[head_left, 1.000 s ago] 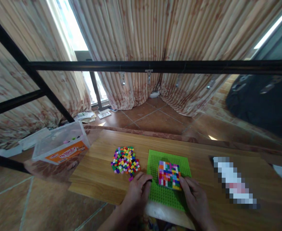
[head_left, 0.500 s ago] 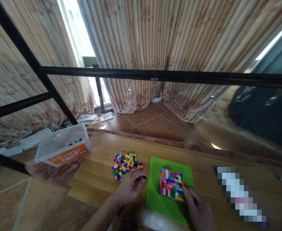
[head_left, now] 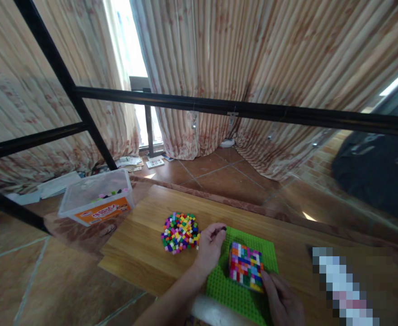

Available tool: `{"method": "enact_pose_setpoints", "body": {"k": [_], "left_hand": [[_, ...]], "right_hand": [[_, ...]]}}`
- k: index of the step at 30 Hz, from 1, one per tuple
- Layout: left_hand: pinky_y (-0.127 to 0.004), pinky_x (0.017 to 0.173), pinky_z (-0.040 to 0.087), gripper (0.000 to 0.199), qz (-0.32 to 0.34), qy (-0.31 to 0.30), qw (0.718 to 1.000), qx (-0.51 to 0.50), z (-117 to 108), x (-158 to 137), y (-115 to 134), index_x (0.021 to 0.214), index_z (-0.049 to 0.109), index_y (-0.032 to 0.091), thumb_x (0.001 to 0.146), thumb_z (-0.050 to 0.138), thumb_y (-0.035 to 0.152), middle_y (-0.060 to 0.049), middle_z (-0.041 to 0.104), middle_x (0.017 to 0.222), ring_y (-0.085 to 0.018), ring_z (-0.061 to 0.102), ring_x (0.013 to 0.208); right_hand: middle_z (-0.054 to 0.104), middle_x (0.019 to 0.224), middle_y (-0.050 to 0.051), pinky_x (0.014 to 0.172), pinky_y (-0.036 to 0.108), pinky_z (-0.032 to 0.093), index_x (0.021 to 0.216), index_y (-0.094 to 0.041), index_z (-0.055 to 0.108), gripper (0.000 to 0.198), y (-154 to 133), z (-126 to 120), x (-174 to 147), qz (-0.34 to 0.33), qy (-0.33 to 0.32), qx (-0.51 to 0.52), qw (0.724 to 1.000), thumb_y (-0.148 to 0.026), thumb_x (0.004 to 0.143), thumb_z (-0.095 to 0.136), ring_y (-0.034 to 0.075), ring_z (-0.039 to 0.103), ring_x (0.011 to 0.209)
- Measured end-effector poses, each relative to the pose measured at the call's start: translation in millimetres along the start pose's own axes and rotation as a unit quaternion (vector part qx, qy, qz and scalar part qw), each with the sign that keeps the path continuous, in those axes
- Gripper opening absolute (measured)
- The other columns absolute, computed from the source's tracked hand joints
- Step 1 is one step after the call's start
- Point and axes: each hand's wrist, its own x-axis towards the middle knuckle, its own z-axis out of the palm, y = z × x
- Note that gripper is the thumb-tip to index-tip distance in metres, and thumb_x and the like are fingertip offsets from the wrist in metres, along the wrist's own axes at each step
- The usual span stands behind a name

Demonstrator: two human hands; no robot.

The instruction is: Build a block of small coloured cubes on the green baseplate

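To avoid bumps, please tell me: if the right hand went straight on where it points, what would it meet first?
Probably the coloured brick block: the right hand has its fingertips at the block's edge, though firm contact is hard to judge.

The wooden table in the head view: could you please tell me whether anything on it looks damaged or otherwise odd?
Only the long pale object at right, which appears as coarse pixels, so its condition can't be told. The loose bricks lie heaped together and the brick block shows no evident damage.
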Motion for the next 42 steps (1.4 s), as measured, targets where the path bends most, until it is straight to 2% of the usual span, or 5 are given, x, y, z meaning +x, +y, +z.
{"method": "enact_pose_setpoints", "body": {"k": [15, 22, 26, 36, 42], "left_hand": [[-0.032, 0.083, 0.053, 0.017, 0.094, 0.036, 0.984, 0.146, -22.6, 8.4, 8.8, 0.097, 0.068, 0.016, 0.087, 0.055, 0.018, -0.006, 0.071, 0.093, -0.018, 0.065, 0.09], [-0.03, 0.08, 0.052, 0.022, 0.137, -0.072, 0.965, 0.211, -15.6, -36.3, 50.3, 0.103, 0.071, 0.023, 0.092, 0.052, 0.021, -0.005, 0.069, 0.091, -0.017, 0.064, 0.087], [-0.029, 0.08, 0.053, 0.026, 0.156, -0.158, 0.949, 0.225, -13.2, -63.9, 51.4, 0.107, 0.071, 0.025, 0.093, 0.05, 0.019, -0.007, 0.069, 0.098, -0.017, 0.064, 0.091], [-0.039, 0.086, 0.046, 0.023, 0.255, -0.134, 0.902, 0.321, -1.6, -72.0, 41.3, 0.098, 0.074, 0.026, 0.091, 0.054, 0.02, -0.008, 0.067, 0.096, -0.019, 0.06, 0.089], [-0.045, 0.09, 0.038, 0.02, 0.262, -0.126, 0.886, 0.361, 10.7, -70.5, 36.6, 0.09, 0.075, 0.029, 0.088, 0.058, 0.019, -0.004, 0.068, 0.091, -0.019, 0.057, 0.084]], "right_hand": [[0.061, 0.063, 0.003, 0.063, 0.025, 0.049, 0.054, -0.021, 0.058, 0.049, 6.6, 0.4, -0.6, 0.012, -0.017, 0.005, 1.0, -0.055, 0.09, 0.049, 0.019, 0.061, 0.068], [0.061, 0.067, 0.004, 0.066, 0.027, 0.047, 0.057, -0.02, 0.057, 0.047, -5.2, 1.8, -2.7, 0.033, -0.002, 0.027, 0.999, -0.053, 0.09, 0.05, 0.019, 0.059, 0.071], [0.061, 0.069, 0.003, 0.068, 0.027, 0.045, 0.059, -0.02, 0.058, 0.046, -9.5, 2.7, -3.6, 0.036, -0.003, 0.041, 0.999, -0.051, 0.092, 0.05, 0.018, 0.057, 0.071], [0.054, 0.062, 0.0, 0.063, 0.027, 0.042, 0.059, -0.019, 0.056, 0.046, -13.3, 2.3, -1.3, 0.019, -0.003, 0.039, 0.999, -0.049, 0.094, 0.048, 0.016, 0.052, 0.063], [0.053, 0.061, 0.0, 0.064, 0.027, 0.042, 0.06, -0.019, 0.056, 0.045, -11.7, 2.8, -1.4, 0.007, -0.001, 0.04, 0.999, -0.048, 0.094, 0.048, 0.016, 0.052, 0.064]]}}
